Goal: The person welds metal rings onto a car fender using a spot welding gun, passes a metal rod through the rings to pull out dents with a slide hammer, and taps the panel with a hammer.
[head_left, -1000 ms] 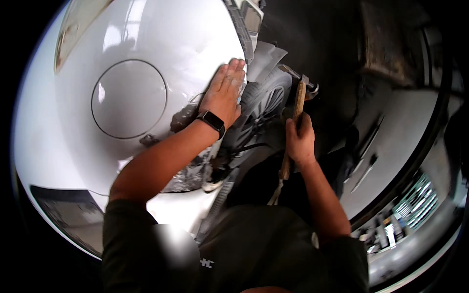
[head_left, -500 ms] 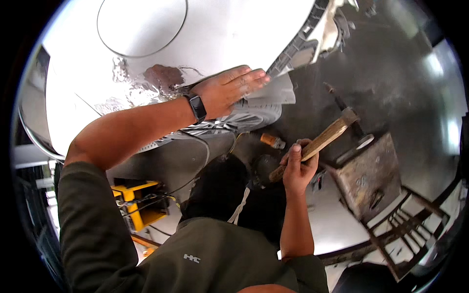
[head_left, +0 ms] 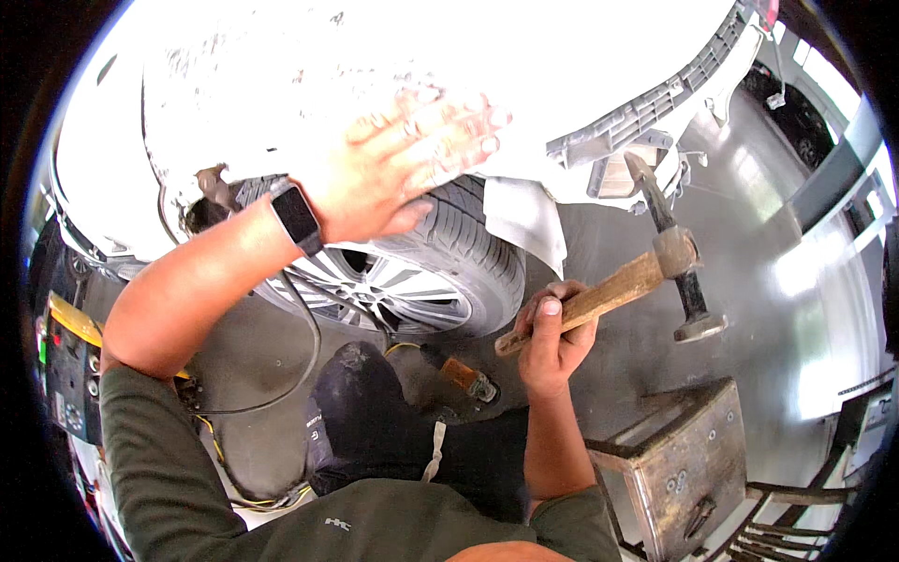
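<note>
My left hand (head_left: 403, 159), a watch on its wrist, lies spread on the white car's body panel (head_left: 309, 103) just above the rear of the wheel opening. The panel is scuffed and bare in patches near the fingers. Below the hand sits the tyre (head_left: 501, 272) with its silver spoked rim. My right hand (head_left: 557, 342) is wrapped round the wooden handle of a body hammer (head_left: 627, 279). Its dark metal head, pointed at one end and with a round flat face at the other, is held up clear of the car.
An orange power tool (head_left: 461, 377) lies on the floor by my knees. A cable (head_left: 304, 361) runs past the wheel. At lower right stand a worn metal-topped stool (head_left: 693, 468) and a slatted chair (head_left: 787, 532). A yellow and black machine (head_left: 75, 365) is at left.
My view has shifted, showing more of the wheel and floor. My left hand stays on the panel, its fingers now more spread. My right hand still holds the hammer.
</note>
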`<state>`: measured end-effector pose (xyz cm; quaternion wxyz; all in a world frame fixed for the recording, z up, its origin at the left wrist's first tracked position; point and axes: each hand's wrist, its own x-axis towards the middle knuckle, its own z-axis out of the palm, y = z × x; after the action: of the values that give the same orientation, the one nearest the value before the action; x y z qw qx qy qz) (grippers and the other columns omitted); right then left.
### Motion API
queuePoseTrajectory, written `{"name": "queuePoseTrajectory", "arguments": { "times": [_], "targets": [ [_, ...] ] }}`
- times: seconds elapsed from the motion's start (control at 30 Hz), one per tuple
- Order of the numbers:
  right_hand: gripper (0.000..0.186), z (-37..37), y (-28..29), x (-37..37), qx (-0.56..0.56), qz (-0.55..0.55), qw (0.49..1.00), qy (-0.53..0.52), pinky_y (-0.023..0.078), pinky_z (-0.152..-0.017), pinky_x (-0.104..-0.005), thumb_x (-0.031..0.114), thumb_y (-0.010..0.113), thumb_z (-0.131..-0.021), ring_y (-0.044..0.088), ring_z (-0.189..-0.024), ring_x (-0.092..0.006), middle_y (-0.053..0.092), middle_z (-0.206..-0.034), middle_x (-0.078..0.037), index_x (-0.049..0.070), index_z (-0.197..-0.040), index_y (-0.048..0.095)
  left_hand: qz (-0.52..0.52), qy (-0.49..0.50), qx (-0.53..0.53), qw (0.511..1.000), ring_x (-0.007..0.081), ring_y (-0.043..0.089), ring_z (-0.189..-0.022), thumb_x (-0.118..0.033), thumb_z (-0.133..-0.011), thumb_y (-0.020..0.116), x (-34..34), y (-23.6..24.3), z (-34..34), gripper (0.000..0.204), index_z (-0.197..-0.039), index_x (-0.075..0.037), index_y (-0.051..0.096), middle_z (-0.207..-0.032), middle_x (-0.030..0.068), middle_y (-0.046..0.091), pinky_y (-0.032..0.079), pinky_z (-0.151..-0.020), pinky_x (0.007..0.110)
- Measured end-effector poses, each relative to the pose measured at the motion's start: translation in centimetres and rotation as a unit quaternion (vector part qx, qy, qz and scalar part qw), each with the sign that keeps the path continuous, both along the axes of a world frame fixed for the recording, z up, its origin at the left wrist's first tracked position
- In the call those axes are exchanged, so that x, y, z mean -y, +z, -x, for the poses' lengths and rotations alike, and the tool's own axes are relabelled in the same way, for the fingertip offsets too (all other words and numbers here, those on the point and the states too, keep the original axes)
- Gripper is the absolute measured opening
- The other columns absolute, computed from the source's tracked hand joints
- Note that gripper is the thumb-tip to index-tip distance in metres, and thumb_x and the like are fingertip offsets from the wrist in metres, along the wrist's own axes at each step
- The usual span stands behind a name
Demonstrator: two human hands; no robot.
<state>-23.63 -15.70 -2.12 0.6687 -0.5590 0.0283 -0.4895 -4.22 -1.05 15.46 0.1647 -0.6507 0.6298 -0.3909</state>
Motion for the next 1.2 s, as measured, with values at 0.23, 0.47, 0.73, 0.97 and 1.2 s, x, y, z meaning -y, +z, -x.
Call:
{"name": "queuePoseTrajectory", "arguments": {
  "times": [0.23,0.47,0.73,0.97,1.2],
  "targets": [
    [0.019,1.3,-3.6,0.0,0.027,-0.006,0.999,0.046,0.047,-0.052,-0.0280,0.015,0.059,-0.101,0.049,-0.060,-0.0097,0.053,-0.078,-0.005,0.001,-0.108,0.048,0.019,0.007,-0.046,0.999,0.0264,0.024,-0.154,-0.039,-0.067,0.080,0.5,0.4,1.0,0.106,-0.159,-0.018,0.032,-0.166,0.0075,0.029,0.013,-0.127,0.047],
    [0.020,1.7,-3.6,0.6,0.050,-0.019,0.997,0.048,0.047,-0.052,-0.0275,0.015,0.059,-0.101,0.048,-0.060,-0.0099,0.053,-0.079,-0.005,0.001,-0.109,0.048,-0.018,-0.071,-0.068,0.995,0.0272,0.027,-0.153,-0.041,-0.066,0.081,6.2,2.7,1.8,0.107,-0.158,-0.015,0.033,-0.166,0.0087,0.028,0.015,-0.127,0.046],
    [0.015,1.3,-2.6,0.3,0.086,-0.001,0.996,0.011,0.046,-0.049,-0.0279,0.012,0.056,-0.100,0.053,-0.057,-0.0111,0.057,-0.076,-0.008,-0.002,-0.101,0.051,-0.008,-0.146,-0.042,0.988,0.0269,0.023,-0.154,-0.044,-0.077,0.075,10.7,3.4,3.0,0.089,-0.154,-0.015,0.041,-0.165,0.0076,0.029,0.013,-0.127,0.051],
    [0.021,-0.9,-1.1,2.9,-0.018,0.251,0.967,-0.050,0.047,-0.055,-0.0290,0.018,0.060,-0.101,0.055,-0.061,-0.0129,0.059,-0.077,-0.008,-0.001,-0.098,0.054,0.123,-0.035,0.045,0.991,0.0403,0.028,-0.149,-0.040,-0.088,0.057,2.7,11.2,-2.4,0.079,-0.156,-0.009,0.032,-0.165,0.0223,0.023,0.020,-0.120,0.063],
    [0.010,-2.5,0.3,3.4,-0.011,0.353,0.922,-0.160,0.050,-0.062,-0.0342,0.008,0.066,-0.095,0.063,-0.066,-0.0242,0.066,-0.081,-0.015,0.001,-0.093,0.059,0.140,-0.026,0.063,0.988,0.0463,0.033,-0.146,-0.037,-0.089,0.053,1.3,11.7,-2.8,0.072,-0.153,-0.007,0.039,-0.160,0.0232,0.033,0.024,-0.117,0.065]
  ]
}}
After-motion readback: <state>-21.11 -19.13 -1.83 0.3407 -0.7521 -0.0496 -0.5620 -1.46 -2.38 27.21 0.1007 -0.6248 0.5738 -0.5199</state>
